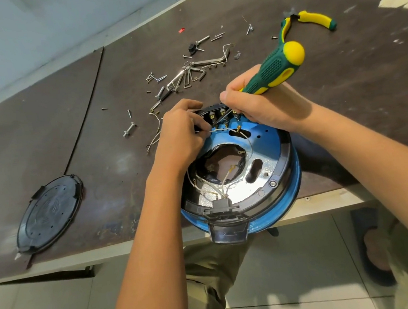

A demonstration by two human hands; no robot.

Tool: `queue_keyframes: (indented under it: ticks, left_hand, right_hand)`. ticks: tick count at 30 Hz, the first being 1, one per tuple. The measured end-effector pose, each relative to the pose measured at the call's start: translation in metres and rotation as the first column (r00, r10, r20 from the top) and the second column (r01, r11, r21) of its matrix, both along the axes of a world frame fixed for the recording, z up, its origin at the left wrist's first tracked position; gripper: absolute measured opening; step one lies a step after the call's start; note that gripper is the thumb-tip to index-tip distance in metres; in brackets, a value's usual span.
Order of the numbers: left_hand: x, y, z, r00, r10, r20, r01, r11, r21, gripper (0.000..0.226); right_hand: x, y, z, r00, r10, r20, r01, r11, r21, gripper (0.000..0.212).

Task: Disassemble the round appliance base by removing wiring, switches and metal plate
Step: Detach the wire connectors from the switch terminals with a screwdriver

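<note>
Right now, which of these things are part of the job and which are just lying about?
In use: base, held by the left hand; its wires; screwdriver in the right hand.
Lying about: black lid, pliers, hex keys, loose screws, all on the table.

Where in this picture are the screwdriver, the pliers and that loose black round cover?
screwdriver [274, 70]: head view, on its green and yellow handle.
pliers [314, 18]: head view, on one yellow handle grip.
black round cover [49, 214]: head view, on its flat middle.
</note>
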State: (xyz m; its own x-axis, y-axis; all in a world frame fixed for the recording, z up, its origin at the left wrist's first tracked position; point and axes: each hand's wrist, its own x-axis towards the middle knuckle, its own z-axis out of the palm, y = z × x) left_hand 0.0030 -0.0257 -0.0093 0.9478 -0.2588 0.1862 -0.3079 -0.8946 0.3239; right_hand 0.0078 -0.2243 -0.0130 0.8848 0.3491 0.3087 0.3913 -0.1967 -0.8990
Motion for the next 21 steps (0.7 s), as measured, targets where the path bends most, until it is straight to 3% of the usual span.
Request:
queue_keyframes:
  ticks: [12, 21]
  left_hand:
    - [0.0024, 0.0023, -0.0022, 0.992, 0.125, -0.001, -0.124, 0.989, -0.076, 0.009]
    - [0.0039, 0.0031, -0.0053, 0.977, 0.215, 0.013, -0.213, 0.975, -0.068, 0.012]
  right_hand:
    - [0.0013, 0.0007, 0.0021, 0.985, 0.138, 0.107, -0.125, 0.985, -0.119, 0.047]
    - [-0.0007, -0.0021, -0.0033, 0.991, 0.122, 0.05, -0.111, 0.978, -0.178, 0.031]
